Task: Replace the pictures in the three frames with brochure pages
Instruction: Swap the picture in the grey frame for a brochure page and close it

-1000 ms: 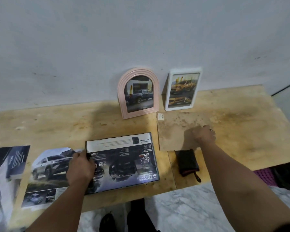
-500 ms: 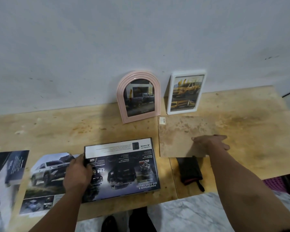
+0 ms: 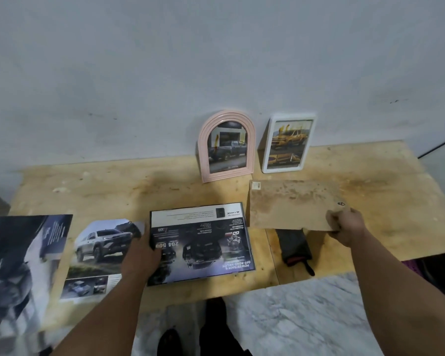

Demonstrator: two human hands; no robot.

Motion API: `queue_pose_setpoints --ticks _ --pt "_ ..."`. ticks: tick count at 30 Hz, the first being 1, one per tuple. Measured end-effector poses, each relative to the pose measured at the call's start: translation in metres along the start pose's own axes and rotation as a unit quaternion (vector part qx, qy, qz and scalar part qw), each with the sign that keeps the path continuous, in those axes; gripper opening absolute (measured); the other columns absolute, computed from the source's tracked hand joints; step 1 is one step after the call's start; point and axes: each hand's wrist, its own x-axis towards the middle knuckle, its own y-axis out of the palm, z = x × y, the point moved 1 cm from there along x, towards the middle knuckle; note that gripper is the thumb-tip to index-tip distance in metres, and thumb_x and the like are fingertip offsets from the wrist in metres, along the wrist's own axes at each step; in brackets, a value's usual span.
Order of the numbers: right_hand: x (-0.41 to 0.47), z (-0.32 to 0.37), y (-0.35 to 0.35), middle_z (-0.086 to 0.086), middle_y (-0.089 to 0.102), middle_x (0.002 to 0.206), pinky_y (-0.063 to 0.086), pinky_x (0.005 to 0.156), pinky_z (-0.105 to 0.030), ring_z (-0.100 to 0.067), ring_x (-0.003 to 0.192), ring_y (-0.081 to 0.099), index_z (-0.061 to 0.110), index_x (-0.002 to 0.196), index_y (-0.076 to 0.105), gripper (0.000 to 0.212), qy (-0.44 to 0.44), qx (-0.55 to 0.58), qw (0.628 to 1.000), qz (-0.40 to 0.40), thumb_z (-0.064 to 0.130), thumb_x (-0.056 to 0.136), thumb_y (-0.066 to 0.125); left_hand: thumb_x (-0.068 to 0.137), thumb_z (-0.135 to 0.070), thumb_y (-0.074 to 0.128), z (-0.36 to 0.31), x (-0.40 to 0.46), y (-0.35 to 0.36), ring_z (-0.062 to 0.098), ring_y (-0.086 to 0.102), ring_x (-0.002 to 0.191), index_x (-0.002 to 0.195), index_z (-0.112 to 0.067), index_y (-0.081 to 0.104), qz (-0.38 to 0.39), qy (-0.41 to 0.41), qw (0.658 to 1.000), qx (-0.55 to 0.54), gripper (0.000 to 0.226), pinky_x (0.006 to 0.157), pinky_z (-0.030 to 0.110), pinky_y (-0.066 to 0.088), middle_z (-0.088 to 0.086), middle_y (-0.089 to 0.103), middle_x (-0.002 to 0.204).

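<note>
Wooden table (image 3: 396, 201): right hand (image 3: 344, 228) pinches backing board (image 3: 290, 205), left hand (image 3: 140, 255) presses frame (image 3: 201, 242)

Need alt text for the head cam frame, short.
A person's left hand rests on a dark frame holding a brochure page flat on a wooden table, while the right hand grips a brown backing board. A pink arched frame and a white frame lean against the wall, and loose brochure pages lie left.
</note>
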Motion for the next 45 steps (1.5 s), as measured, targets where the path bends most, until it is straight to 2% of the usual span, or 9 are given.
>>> queue_pose_setpoints --ticks 3,12,16,19,23,26,30,37,45 --pt "-0.011 -0.011 -0.008 -0.016 0.054 0.131 0.056 0.075 -0.063 -0.045 0.111 0.059 0.017 0.143 0.047 0.053 -0.016 0.032 0.999 0.008 0.007 0.092 0.059 0.088 -0.036 0.059 0.003 -0.014 -0.006 0.027 0.066 0.086 0.132 -0.020 0.058 0.015 0.021 0.999 -0.029 0.047 0.074 0.041 0.057 0.009 0.069 0.103" --pt "-0.122 -0.054 0.077 -0.013 0.060 0.131 0.057 0.082 -0.059 -0.038 0.114 0.061 0.020 0.138 0.048 0.047 -0.017 0.053 0.984 0.170 -0.004 0.098 0.053 0.098 -0.023 0.064 0.010 -0.054 -0.017 0.034 0.062 0.117 0.141 -0.016 0.056 0.049 0.038 0.988 -0.143 0.044 0.086 0.032 0.042 0.012 0.068 0.128" --pt "-0.150 -0.087 0.133 -0.010 0.063 0.122 0.056 0.072 -0.046 -0.030 0.097 0.065 0.021 0.132 0.046 0.042 -0.008 0.044 0.978 0.202 -0.005 0.099 0.052 0.101 -0.032 0.061 0.017 -0.058 -0.013 0.028 0.059 0.120 0.147 -0.017 0.052 0.049 0.003 0.978 -0.202 0.050 0.097 0.036 0.047 0.010 0.063 0.137" --pt "-0.164 -0.108 0.163 -0.007 0.064 0.097 0.055 0.057 -0.035 -0.020 0.072 0.060 0.021 0.129 0.048 0.039 -0.008 0.015 0.977 0.212 -0.004 0.100 0.054 0.102 -0.040 0.057 0.021 -0.055 -0.010 0.028 0.058 0.124 0.150 -0.020 0.050 0.047 -0.009 0.979 -0.196 0.053 0.098 0.037 0.047 0.007 0.060 0.141" --pt "-0.169 -0.124 0.179 -0.015 0.058 0.078 0.042 0.053 -0.032 -0.022 0.053 0.049 0.015 0.129 0.047 0.037 -0.066 -0.082 0.977 0.185 0.000 0.098 0.058 0.100 -0.031 0.060 0.020 -0.052 -0.010 0.029 0.060 0.121 0.149 -0.018 0.051 0.038 0.012 0.989 -0.146 0.052 0.091 0.034 0.046 0.009 0.063 0.136" --pt "-0.169 -0.128 0.178 -0.006 0.064 0.075 0.046 0.053 -0.031 -0.020 0.058 0.058 0.006 0.128 0.052 0.037 -0.136 -0.188 0.964 0.131 0.009 0.095 0.069 0.094 -0.024 0.060 0.021 -0.050 -0.009 0.028 0.065 0.105 0.151 -0.020 0.048 0.035 0.020 0.991 -0.131 0.059 0.088 0.040 0.054 0.008 0.066 0.121" --pt "-0.165 -0.132 0.173 0.000 0.063 0.094 0.042 0.068 -0.031 -0.020 0.082 0.057 0.008 0.138 0.052 0.060 -0.182 -0.316 0.927 0.094 0.033 0.090 0.077 0.090 -0.023 0.061 0.019 -0.047 -0.007 0.029 0.060 0.112 0.158 -0.026 0.037 0.037 0.042 0.995 -0.078 0.073 0.090 0.044 0.054 0.009 0.057 0.130" --pt "-0.165 -0.133 0.177 -0.012 0.051 0.136 0.050 0.091 -0.041 -0.033 0.115 0.059 0.012 0.145 0.047 0.069 -0.184 -0.404 0.894 0.055 0.043 0.090 0.074 0.091 -0.030 0.063 0.014 -0.043 -0.003 0.033 0.057 0.122 0.162 -0.024 0.021 0.058 0.072 0.995 0.033 0.083 0.091 0.044 0.054 0.011 0.037 0.147" --pt "-0.161 -0.136 0.176 -0.013 0.052 0.136 0.053 0.092 -0.044 -0.036 0.115 0.060 0.012 0.141 0.048 0.067 -0.181 -0.383 0.905 0.039 0.043 0.088 0.075 0.095 -0.034 0.062 0.016 -0.042 -0.001 0.031 0.058 0.120 0.162 -0.022 0.020 0.051 0.097 0.992 0.056 0.080 0.090 0.043 0.054 0.010 0.038 0.145"
